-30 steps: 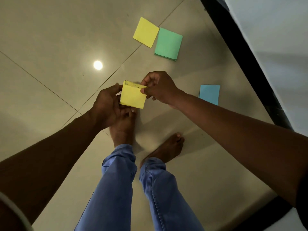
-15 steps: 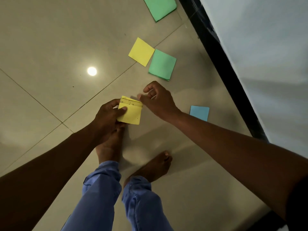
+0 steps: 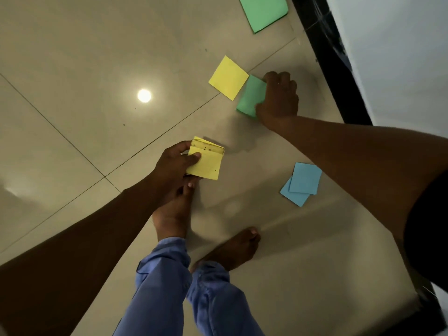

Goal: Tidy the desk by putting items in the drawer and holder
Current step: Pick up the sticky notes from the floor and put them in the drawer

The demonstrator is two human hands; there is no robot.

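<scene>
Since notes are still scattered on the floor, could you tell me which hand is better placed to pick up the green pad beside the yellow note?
Right. The right hand already rests on the green pad, while the left hand grips the yellow stack.

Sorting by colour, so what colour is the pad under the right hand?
Green, seen in the head view.

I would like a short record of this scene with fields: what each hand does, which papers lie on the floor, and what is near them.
left hand: holds a yellow paper stack above the floor
right hand: fingers curled on a green paper stack that lies on the floor
loose yellow paper: flat on the floor, beside the green paper stack
blue papers: two overlapping, under the right forearm
large green sheet: at the top edge, cut off
floor: pale tiles
</scene>
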